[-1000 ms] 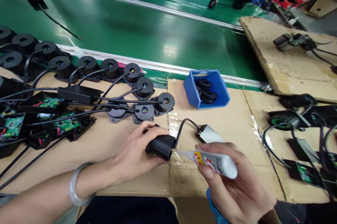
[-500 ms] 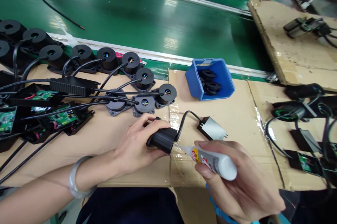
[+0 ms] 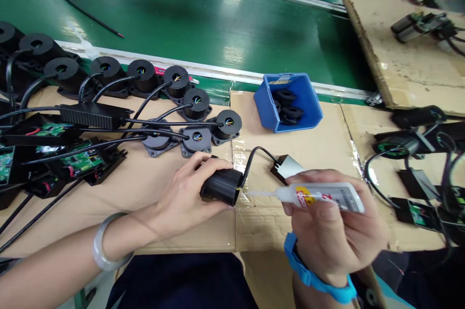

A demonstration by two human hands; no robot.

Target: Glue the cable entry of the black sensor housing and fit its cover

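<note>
My left hand (image 3: 187, 195) is closed round a black cylindrical motor housing (image 3: 220, 187), tilted so that its end faces right. From that end a black cable runs to a small box with a silver lid (image 3: 286, 168) lying on the cardboard. In my right hand (image 3: 337, 231) is a white glue bottle (image 3: 323, 196) with a yellow and red label, gripped between thumb and fingers. Its long thin nozzle points left, with the tip close to the housing's open end; whether they touch I cannot tell.
Several black round housings (image 3: 141, 76) with cables stand at the left, beside open boxes with green circuit boards (image 3: 83, 161). A blue bin (image 3: 290, 127) holding black parts sits behind my hands. More wired units (image 3: 399, 144) lie at the right, below a raised cardboard sheet (image 3: 410, 67).
My right hand has turned the glue bottle from slanting toward me to nearly level, and its body has shifted right. My left hand still holds the housing in about the same place.
</note>
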